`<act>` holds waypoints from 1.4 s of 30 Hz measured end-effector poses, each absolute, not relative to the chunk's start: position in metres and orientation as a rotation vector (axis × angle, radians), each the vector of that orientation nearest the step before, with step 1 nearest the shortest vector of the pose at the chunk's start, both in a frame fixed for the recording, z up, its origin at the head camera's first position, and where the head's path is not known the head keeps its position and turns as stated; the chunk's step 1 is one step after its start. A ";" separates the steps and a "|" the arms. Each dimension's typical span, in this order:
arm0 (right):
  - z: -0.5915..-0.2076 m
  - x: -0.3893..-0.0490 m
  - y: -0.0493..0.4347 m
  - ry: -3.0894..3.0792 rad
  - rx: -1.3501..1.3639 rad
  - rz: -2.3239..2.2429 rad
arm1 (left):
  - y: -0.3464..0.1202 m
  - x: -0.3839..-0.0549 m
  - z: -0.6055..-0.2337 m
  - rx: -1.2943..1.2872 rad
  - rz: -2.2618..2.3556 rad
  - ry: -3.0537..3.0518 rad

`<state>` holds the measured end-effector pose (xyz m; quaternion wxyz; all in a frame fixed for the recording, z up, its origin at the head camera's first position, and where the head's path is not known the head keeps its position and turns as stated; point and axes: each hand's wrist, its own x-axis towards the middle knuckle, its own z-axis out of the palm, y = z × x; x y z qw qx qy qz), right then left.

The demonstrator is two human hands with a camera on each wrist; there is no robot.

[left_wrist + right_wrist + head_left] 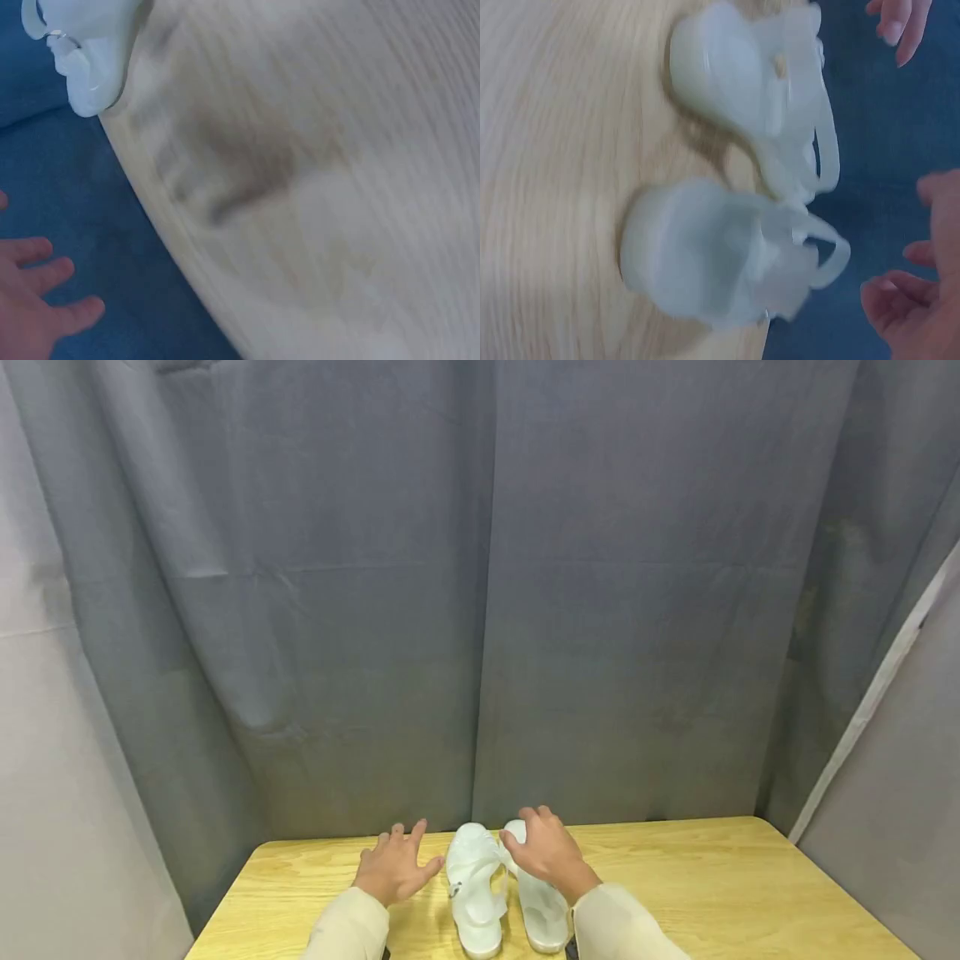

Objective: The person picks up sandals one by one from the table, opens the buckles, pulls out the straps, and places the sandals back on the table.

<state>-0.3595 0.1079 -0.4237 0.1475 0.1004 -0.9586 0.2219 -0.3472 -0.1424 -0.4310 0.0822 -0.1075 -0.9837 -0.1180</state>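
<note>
A pair of white strappy sandals lies side by side on the table: the left sandal (472, 897), with a small buckle on its outer side, and the right sandal (543, 917). My left hand (397, 867) hovers left of the pair with its fingers spread, holding nothing. Over the right sandal is my right hand (551, 853), fingers apart and slightly bent, hiding part of that sandal. The right wrist view has both sandals, the right one (694, 255) lower, with a gap between them and my right hand (926, 300). No contact shows in either hand.
The table (720, 893) has a yellowish wood-grain top with rounded corners. A grey curtain (360, 610) hangs just behind its far edge, and pale panels (892, 793) stand on both sides.
</note>
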 end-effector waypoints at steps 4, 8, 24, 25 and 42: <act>-0.430 -0.356 0.099 -2.676 0.365 0.700 | -0.140 -0.344 -0.441 -0.356 -0.438 -2.880; -0.437 -0.352 0.094 -2.634 0.479 0.740 | -0.134 -0.339 -0.453 -0.349 -0.538 -2.826; -0.454 -0.343 0.080 -2.766 0.438 0.825 | -0.107 -0.328 -0.478 -0.233 -1.104 -2.674; -0.454 -0.343 0.080 -2.771 0.432 0.832 | -0.106 -0.328 -0.479 -0.222 -1.144 -2.679; -0.456 -0.341 0.074 -2.717 0.425 0.890 | -0.096 -0.323 -0.488 -0.089 -1.829 -2.559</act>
